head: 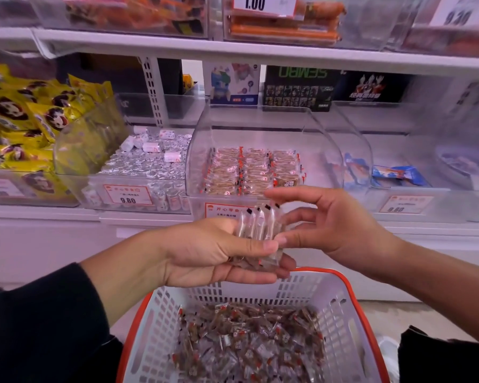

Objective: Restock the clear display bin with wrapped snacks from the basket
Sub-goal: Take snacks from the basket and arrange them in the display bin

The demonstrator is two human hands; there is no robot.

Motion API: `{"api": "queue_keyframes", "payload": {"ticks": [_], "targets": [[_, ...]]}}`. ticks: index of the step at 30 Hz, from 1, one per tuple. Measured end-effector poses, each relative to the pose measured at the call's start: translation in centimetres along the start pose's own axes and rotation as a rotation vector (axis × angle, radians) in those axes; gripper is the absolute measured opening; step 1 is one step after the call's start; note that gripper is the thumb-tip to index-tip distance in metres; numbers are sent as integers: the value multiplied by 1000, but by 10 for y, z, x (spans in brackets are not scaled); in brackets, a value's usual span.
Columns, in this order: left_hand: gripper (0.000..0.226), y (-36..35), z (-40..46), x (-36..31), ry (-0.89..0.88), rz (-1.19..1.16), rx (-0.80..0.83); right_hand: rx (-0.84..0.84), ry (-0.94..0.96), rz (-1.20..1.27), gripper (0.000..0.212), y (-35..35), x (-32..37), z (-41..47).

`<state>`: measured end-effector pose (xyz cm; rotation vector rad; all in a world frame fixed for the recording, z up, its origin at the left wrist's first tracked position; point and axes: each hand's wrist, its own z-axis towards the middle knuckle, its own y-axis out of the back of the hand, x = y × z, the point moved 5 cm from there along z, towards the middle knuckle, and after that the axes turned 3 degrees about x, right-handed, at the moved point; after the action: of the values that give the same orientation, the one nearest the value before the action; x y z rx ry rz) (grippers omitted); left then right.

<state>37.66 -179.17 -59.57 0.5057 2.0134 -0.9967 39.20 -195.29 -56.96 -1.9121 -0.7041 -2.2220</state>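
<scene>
My left hand grips a stack of several wrapped snacks in clear wrappers, held upright above the basket. Beside the stack, my right hand has its fingers relaxed and spread, the fingertips touching the stack's right side. Below both hands stands the white basket with an orange rim, its floor covered with loose wrapped snacks. Straight ahead on the shelf is the clear display bin, with neat rows of the same snacks lying in its bottom.
Left of the display bin sits a bin of silver-wrapped candies, and further left yellow snack bags. A bin with blue packets is to the right. Price labels hang on the shelf front. Another shelf runs overhead.
</scene>
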Motion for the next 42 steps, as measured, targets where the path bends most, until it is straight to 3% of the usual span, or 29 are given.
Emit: {"api": "queue_keyframes", "payload": {"ticks": [6,11,14,18,21,23,25,27,29,32,35,42], "targets": [[39,3,3,-4,-59,253,-147,-37,82,-182,56,-15,2,-2],[32,1,2,-5,-22,567,-153,158,155,-402,73,-23,15,-1],[43,1,1,-9,4,661,-164,197,207,-512,62,-27,23,0],[66,8,-3,-18,-31,603,-234,200,284,-732,38,-24,33,3],[66,8,-6,-27,-96,418,-227,172,298,-841,36,-19,40,4],[78,11,-8,-37,-151,309,-257,127,292,-864,33,-7,48,9],[75,24,-14,-53,-298,384,-459,28,248,-866,27,20,59,21],[58,36,-24,-69,-516,685,-721,-77,162,-910,23,56,70,44],[39,40,-29,-75,-657,977,-840,-68,58,-1116,26,79,69,73],[10,46,-28,-76,-677,1294,-888,125,-162,-1399,34,82,41,115],[9,48,-23,-73,-610,1554,-868,266,-351,-1521,32,73,8,140],[13,50,-21,-70,-612,1633,-833,436,-598,-1442,24,57,-30,154]]}}
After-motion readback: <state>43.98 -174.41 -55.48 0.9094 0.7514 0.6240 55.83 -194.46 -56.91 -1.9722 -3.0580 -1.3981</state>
